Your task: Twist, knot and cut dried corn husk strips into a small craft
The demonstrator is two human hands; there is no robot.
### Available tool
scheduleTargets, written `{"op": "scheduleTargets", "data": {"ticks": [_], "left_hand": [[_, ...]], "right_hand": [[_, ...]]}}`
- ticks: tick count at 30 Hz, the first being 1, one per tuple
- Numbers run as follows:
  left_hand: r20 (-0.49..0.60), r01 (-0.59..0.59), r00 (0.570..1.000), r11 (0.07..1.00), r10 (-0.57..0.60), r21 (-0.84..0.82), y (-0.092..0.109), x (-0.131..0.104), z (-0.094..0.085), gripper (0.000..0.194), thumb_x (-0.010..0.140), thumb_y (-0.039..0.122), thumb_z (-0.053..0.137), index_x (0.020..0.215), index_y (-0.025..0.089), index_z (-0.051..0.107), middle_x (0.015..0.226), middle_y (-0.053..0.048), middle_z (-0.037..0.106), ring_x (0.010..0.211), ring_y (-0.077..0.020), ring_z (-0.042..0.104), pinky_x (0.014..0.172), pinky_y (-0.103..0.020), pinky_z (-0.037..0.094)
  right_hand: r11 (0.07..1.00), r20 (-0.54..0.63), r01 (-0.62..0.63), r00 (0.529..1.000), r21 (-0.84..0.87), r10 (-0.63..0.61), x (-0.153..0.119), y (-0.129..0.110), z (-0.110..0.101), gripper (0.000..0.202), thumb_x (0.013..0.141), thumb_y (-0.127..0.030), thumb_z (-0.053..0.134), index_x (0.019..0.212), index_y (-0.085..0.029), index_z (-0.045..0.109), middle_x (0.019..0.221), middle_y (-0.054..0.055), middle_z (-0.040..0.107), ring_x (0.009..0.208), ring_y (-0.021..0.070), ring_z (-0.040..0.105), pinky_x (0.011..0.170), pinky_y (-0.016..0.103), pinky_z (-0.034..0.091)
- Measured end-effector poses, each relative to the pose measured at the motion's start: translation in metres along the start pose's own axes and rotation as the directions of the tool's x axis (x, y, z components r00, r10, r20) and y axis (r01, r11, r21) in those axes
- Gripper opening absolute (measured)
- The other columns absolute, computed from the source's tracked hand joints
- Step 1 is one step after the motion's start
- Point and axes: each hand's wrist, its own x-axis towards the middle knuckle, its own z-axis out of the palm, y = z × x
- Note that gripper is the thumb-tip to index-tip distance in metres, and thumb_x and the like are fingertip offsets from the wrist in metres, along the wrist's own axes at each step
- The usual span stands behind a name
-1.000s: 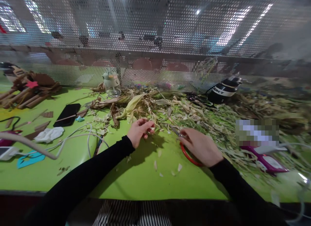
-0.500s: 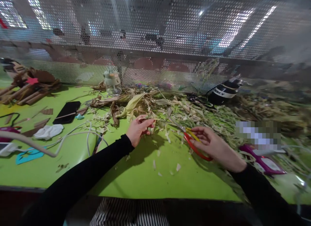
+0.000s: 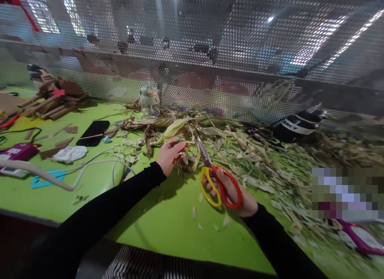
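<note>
My right hand is closed on a pair of scissors with one red and one yellow handle loop. The metal blades point up and away, with their tips just right of my left fingertips. My left hand is pinched on a thin, pale strip of dried corn husk; only a short end shows past the fingers. Just behind that hand lies a yellowish corn husk on a heap of dry leaves. Small husk scraps are scattered on the green table.
A clear bottle and a black bottle stand along a perforated metal screen. At left are a phone, crumpled tissue, white cable and a magenta glue gun. Shredded husks spread rightward.
My right hand has swung left and turned, so the scissors point away from me rather than left. My left hand still pinches beside the husk. The view has shifted slightly right.
</note>
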Motion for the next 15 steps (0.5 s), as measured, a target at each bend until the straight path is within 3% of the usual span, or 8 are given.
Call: {"op": "scheduleTargets", "data": {"ticks": [4,9,15], "left_hand": [[0.019,-0.023,1.0,0.999,0.023,0.025,-0.004,0.001,0.0,0.027,0.061,0.025,0.074,0.082,0.012,0.062,0.077,-0.002,0.065,0.061,-0.0059,0.058,0.047,-0.013,0.044],[-0.027,-0.042,0.999,0.999,0.042,0.0,-0.008,-0.002,0.004,0.031,0.058,0.023,0.077,0.08,0.013,0.056,0.074,0.0,0.065,0.06,-0.0073,0.06,0.048,-0.016,0.044],[-0.029,-0.042,0.999,0.999,0.041,-0.024,-0.008,-0.007,0.009,0.032,0.059,0.023,0.076,0.079,0.014,0.054,0.074,0.0,0.066,0.06,-0.0069,0.06,0.047,-0.015,0.043]], "right_hand": [[0.999,0.059,-0.026,0.998,-0.037,0.028,-0.009,0.007,-0.001,0.044,0.076,-0.061,0.055,0.082,-0.017,0.057,0.08,0.006,0.062,0.059,0.0102,0.055,0.051,0.021,0.048],[0.984,0.124,0.048,0.992,-0.171,-0.027,-0.014,0.004,0.003,0.046,0.079,-0.062,0.049,0.086,-0.017,0.057,0.081,0.005,0.059,0.062,0.0104,0.054,0.058,0.023,0.049],[0.973,0.111,0.079,0.992,-0.218,-0.055,-0.018,0.001,0.009,0.048,0.077,-0.064,0.049,0.09,-0.018,0.052,0.085,0.006,0.058,0.061,0.0103,0.052,0.057,0.025,0.049]]}}
